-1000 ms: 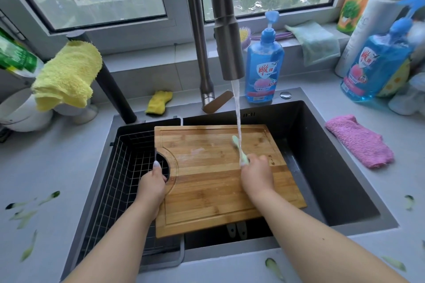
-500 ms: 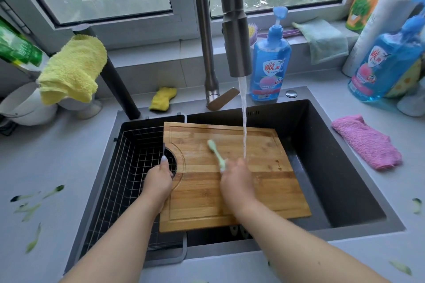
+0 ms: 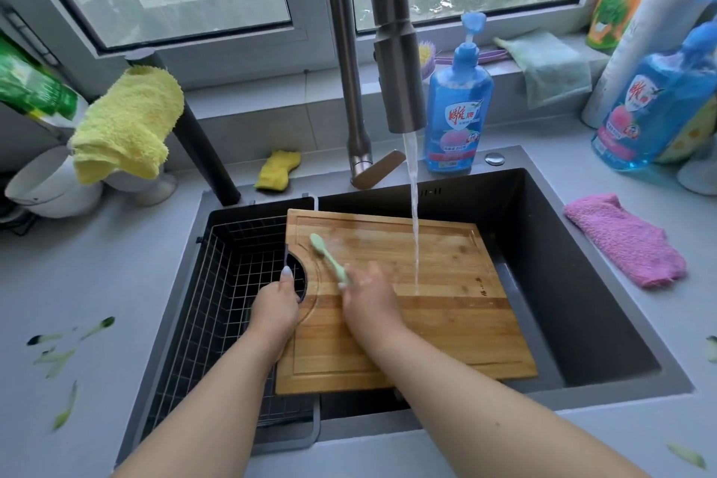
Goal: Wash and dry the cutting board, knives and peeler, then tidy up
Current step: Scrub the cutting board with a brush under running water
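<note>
Both hands are busy over the sink [image 3: 605,283]. Left hand [image 3: 276,307] grips the cutting board [image 3: 446,326] at its left edge, thumb hooked by the cut-out handle hole, right over the wire basket [image 3: 221,307]. Right hand [image 3: 370,307] is curled around a pale green brush [image 3: 328,257], bristle end resting on the wet wood near the back left corner. Board lies flat across the basin, and water from the faucet [image 3: 399,85] hits it just right of that hand. Blue soap bottle [image 3: 458,109] stands behind the sink, pink cloth [image 3: 624,241] sits on the table to the right, plus green peel scraps [image 3: 58,357] on the left.
</note>
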`<move>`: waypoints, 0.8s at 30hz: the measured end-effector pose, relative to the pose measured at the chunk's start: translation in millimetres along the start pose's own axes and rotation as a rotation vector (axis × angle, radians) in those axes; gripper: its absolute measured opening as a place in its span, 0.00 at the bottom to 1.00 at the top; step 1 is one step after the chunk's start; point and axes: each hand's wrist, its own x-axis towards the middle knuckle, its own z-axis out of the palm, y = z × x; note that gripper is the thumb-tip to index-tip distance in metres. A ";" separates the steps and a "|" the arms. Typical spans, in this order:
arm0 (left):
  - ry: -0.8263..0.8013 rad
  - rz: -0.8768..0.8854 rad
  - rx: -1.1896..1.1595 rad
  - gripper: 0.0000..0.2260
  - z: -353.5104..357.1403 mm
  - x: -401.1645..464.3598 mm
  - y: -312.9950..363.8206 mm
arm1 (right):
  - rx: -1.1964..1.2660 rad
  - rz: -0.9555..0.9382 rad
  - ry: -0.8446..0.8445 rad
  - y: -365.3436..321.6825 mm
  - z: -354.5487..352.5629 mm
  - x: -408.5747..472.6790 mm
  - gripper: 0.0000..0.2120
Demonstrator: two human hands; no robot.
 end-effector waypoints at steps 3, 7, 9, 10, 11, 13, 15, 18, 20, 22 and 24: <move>-0.016 0.022 -0.011 0.24 -0.5 -2.5 0.9 | 0.011 0.162 0.070 0.4 -12.1 30.6 0.12; -0.013 0.023 0.004 0.25 -1.0 -2.2 0.1 | -0.012 0.246 0.148 4.8 -8.5 27.5 0.12; -0.001 0.031 0.005 0.25 0.0 -1.5 0.2 | -0.048 0.053 0.023 -17.1 5.8 18.0 0.10; 0.006 0.036 0.010 0.25 0.7 -1.5 0.2 | -0.048 -0.016 -0.032 -25.9 11.7 17.7 0.09; 0.010 0.039 0.011 0.25 1.1 -1.6 0.0 | -0.035 -0.043 -0.060 -31.0 14.5 22.3 0.10; 0.012 0.031 0.003 0.25 0.6 -1.5 -0.7 | -0.008 0.028 -0.036 -29.4 7.3 36.5 0.10; 0.005 0.012 -0.015 0.25 0.0 -0.4 -2.0 | 0.042 0.178 0.043 -10.6 -11.1 39.2 0.10; -0.013 -0.013 -0.026 0.25 0.4 2.8 -5.3 | 0.239 0.423 0.175 39.2 -41.4 20.9 0.10; -0.021 -0.015 -0.038 0.25 0.7 4.8 -7.5 | 0.224 0.530 0.259 68.4 -64.5 4.3 0.10; -0.018 -0.013 -0.044 0.25 0.1 5.6 -7.9 | 0.051 0.554 0.274 89.6 -77.3 -7.1 0.10; -0.013 -0.012 -0.040 0.25 0.1 5.7 -7.8 | 0.015 0.489 0.228 91.3 -75.9 -13.2 0.11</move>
